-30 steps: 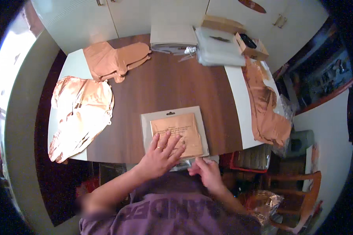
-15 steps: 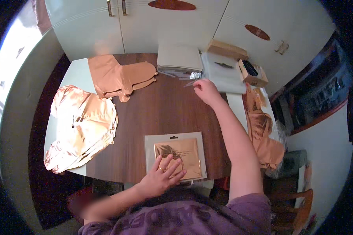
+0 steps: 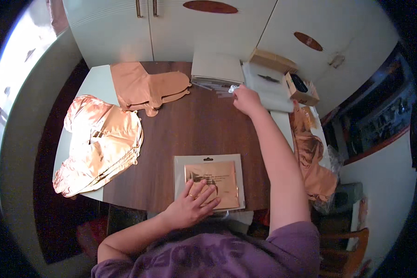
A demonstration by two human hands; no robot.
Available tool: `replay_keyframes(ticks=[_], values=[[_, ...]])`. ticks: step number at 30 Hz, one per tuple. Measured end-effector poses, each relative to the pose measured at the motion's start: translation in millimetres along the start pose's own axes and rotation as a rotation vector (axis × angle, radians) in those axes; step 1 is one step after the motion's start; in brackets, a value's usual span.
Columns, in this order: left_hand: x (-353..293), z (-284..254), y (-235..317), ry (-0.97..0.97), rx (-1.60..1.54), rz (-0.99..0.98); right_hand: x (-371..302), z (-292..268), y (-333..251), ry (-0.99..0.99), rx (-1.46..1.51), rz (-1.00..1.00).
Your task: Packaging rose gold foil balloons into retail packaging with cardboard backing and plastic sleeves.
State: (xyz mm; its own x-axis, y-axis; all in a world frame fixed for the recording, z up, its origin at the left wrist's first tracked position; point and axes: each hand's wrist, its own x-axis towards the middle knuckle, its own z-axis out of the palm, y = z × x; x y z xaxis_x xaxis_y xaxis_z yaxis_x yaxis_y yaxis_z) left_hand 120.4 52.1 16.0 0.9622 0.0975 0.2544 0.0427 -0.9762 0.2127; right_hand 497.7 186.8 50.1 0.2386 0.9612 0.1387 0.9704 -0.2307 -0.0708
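Observation:
My left hand (image 3: 194,204) lies with fingers spread on a flat clear-and-white hanging pouch (image 3: 180,162) at the table's near edge. Inside the pouch shows a folded copper-coloured foil sheet (image 3: 227,178) with dark print. At the far side, my right hand (image 3: 247,100) has its fingers drawn together against a small curled white bundle (image 3: 233,88), perhaps ribbon; what the fingertips hold is hidden. Thin clear straws (image 3: 213,86) lie just left of that hand, at the front of a stack of pale flat packs (image 3: 217,67).
Flat copper foil balloons lie at the left, a shiny pile (image 3: 104,139) and a matte pile (image 3: 141,85). More crumpled foil (image 3: 309,153) is along the right edge. Beyond my right hand are a translucent plastic stack (image 3: 264,83) and a small cardboard box (image 3: 303,90). White cabinets (image 3: 217,32) border the far side.
My right hand has moved slightly forward, and its fingertips now meet the white bundle. My left hand stays on the pouch. The whole view has shifted a little.

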Motion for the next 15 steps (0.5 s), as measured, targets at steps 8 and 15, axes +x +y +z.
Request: replay_keyframes(ticks=[8, 15], values=[[-2.7, 3.0, -1.4, 0.047, 0.004, 0.001, 8.6, 4.6, -14.1, 0.107, -0.054, -0.089], [-7.3, 6.0, 4.7, 0.053, -0.021, 0.011, 14.3, 11.5, -29.7, -0.005, -0.136, -0.195]])
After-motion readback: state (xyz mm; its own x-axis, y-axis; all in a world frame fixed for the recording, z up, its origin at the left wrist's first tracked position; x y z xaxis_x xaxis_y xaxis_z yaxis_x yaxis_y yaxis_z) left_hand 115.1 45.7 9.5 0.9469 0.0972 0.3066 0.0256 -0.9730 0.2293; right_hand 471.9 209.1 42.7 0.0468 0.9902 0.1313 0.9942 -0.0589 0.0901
